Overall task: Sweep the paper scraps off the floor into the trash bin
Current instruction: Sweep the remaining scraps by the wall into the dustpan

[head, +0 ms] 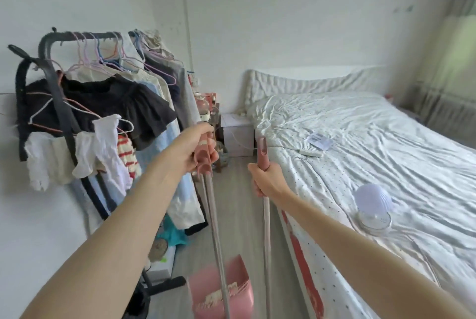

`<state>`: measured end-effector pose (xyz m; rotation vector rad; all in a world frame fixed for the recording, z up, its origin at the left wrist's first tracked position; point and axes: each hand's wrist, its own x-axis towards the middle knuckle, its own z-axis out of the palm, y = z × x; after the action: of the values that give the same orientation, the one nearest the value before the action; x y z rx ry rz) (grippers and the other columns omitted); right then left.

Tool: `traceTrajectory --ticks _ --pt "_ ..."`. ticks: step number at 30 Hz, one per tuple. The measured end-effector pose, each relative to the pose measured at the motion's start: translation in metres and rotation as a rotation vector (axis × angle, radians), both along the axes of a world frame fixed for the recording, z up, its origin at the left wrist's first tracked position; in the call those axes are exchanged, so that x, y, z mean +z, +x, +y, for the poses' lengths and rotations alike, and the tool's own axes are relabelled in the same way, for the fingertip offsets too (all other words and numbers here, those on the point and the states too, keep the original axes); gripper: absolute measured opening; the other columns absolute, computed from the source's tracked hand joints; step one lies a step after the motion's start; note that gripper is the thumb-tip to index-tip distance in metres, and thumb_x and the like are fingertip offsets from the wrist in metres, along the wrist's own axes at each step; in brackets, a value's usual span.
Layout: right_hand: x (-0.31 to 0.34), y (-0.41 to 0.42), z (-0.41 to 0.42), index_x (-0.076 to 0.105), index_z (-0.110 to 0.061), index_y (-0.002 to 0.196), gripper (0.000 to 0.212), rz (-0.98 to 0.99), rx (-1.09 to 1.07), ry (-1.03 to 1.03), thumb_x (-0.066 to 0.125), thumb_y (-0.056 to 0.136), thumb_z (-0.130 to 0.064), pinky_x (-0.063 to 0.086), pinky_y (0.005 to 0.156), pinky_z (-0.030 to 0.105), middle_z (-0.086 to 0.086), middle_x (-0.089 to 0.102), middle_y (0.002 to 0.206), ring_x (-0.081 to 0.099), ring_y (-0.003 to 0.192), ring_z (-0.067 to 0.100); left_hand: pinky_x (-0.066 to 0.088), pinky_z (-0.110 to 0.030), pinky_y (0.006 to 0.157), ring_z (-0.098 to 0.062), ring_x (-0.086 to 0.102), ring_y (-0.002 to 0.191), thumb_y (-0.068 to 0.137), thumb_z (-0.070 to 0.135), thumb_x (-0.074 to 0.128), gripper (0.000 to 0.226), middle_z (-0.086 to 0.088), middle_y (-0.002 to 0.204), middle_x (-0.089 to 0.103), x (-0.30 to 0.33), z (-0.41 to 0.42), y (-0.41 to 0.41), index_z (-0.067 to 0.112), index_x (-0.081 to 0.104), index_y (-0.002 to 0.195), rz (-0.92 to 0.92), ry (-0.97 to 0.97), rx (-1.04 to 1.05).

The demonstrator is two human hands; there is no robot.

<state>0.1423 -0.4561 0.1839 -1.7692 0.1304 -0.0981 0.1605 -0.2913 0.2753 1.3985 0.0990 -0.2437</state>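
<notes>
Two outstretched arms: left hand grips dustpan handle, right hand broomstick.

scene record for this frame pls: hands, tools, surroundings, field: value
left hand: grips top of dustpan handle
right hand: grips broom handle below its top
dustpan: pink, low between the two handles, blurred
paper scraps: a few pale pieces in the dustpan
trash bin: not in view
left side: clothes rack
right side: bed

Pink dustpan low over floor, broom handle upright
</notes>
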Motion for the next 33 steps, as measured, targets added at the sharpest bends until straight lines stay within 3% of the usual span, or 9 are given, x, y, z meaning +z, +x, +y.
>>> traceTrajectory --ticks 7,19,27,33 --pt "-0.014 -0.103 -0.056 0.036 -0.011 0.056 0.035 0.067 -0.229 -0.044 0.052 0.086 -0.005 0.03 0.037 0.02 0.008 0.038 0.046 0.033 0.031 0.016 0.041 -0.015 0.037 -0.007 0.038 0.027 0.094 0.014 0.049 0.029 0.002 0.035 0.041 -0.015 -0.06 -0.051 0.013 0.042 0.065 0.054 -0.078 -0.336" --pt "0.009 -0.288 -0.223 0.033 -0.013 0.053 0.038 0.04 -0.732 0.094 0.049 0.085 0.0 0.023 0.034 0.013 -0.003 0.032 0.034 0.026 0.026 0.011 0.041 -0.015 0.037 -0.009 0.039 0.028 0.095 0.016 0.05 0.027 0.001 0.039 0.043 -0.049 -0.277 -0.173 0.011 0.041 0.069 0.267 -0.031 -0.897" --pt "0.011 -0.389 -0.36 0.033 -0.014 0.052 0.038 0.063 -0.967 0.112 0.048 0.085 -0.002 0.025 0.034 0.012 -0.003 0.032 0.032 0.027 0.024 0.011 0.039 -0.013 0.036 -0.007 0.037 0.027 0.096 0.017 0.048 0.03 0.002 0.038 0.041 -0.065 -0.448 -0.248 0.013 0.04 0.067 0.309 0.019 -1.099" --pt "0.014 -0.459 -0.478 0.034 -0.014 0.053 0.036 0.036 -1.119 0.139 0.047 0.084 -0.002 0.027 0.042 0.019 -0.004 0.032 0.032 0.028 0.027 0.013 0.04 -0.015 0.035 -0.009 0.038 0.026 0.094 0.016 0.049 0.027 0.001 0.038 0.042 -0.076 -0.58 -0.301 0.012 0.04 0.068 0.303 0.08 -1.166"
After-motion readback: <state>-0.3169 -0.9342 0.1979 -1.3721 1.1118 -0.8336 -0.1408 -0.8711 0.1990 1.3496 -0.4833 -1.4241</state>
